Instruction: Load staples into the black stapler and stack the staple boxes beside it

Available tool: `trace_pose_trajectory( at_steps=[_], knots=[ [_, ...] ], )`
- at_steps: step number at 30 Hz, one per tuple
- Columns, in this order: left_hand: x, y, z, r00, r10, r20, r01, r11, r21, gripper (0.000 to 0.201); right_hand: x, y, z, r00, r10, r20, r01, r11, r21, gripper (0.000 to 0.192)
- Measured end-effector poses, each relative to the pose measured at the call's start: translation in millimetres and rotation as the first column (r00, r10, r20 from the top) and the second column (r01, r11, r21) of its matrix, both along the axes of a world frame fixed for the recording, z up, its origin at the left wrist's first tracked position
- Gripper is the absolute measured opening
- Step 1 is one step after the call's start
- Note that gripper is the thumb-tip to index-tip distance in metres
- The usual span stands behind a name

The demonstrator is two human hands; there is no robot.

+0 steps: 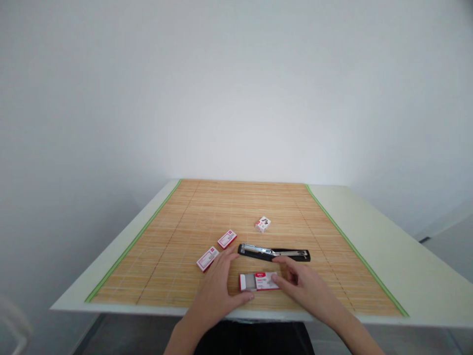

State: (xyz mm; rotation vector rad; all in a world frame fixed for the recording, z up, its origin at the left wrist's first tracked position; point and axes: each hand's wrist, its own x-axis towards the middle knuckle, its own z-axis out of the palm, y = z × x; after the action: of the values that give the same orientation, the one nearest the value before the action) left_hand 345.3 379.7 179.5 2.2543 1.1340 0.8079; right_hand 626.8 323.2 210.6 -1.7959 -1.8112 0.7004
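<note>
Staple box (258, 281) between left hand (218, 286) and right hand (305, 286).

1. Both forearms are cut off by the bottom edge; only the left hand (218, 286) and right hand (306, 288) show in full.
2. The right fingertips cover the right end of the staple box (258, 281); the left thumb hides its near left corner.
3. Print on that box, and on the three small boxes (207, 258) (227, 239) (262, 224), is too small to read.
4. The left fingers hide the mat (185, 222) beside the stapler (273, 253); whether they touch the stapler's left end cannot be told.
5. The table's (388, 236) legs are out of sight.
6. A pale blurred shape (13, 320) at the lower left corner cannot be identified.
</note>
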Motion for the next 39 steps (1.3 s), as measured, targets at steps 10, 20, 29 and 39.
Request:
trace_pose_trajectory(
  at_steps=[10,20,29,39],
  knots=[
    [8.0,0.1,16.7,0.997,-0.034,-0.067,0.037,0.998,0.045,0.047,7.7,19.6,-1.4,0.995,-0.043,-0.089,0.052,0.993,0.102,0.040],
    [9.7,-12.0,17.0,0.986,-0.036,-0.161,0.051,0.995,0.091,0.067,-40.7,38.9,-7.3,0.971,0.040,-0.236,-0.031,0.999,0.039,0.036],
    [9.5,-5.6,9.6,0.992,-0.024,-0.123,0.032,0.997,0.067,0.068,-63.2,59.1,-17.3,0.879,-0.123,-0.461,0.149,0.989,0.021,0.028],
    [4.0,-4.5,6.5,0.997,-0.043,-0.063,0.045,0.999,0.028,0.068,-68.2,60.4,-9.6,0.979,0.016,-0.205,0.017,0.987,0.159,0.021]
  ],
)
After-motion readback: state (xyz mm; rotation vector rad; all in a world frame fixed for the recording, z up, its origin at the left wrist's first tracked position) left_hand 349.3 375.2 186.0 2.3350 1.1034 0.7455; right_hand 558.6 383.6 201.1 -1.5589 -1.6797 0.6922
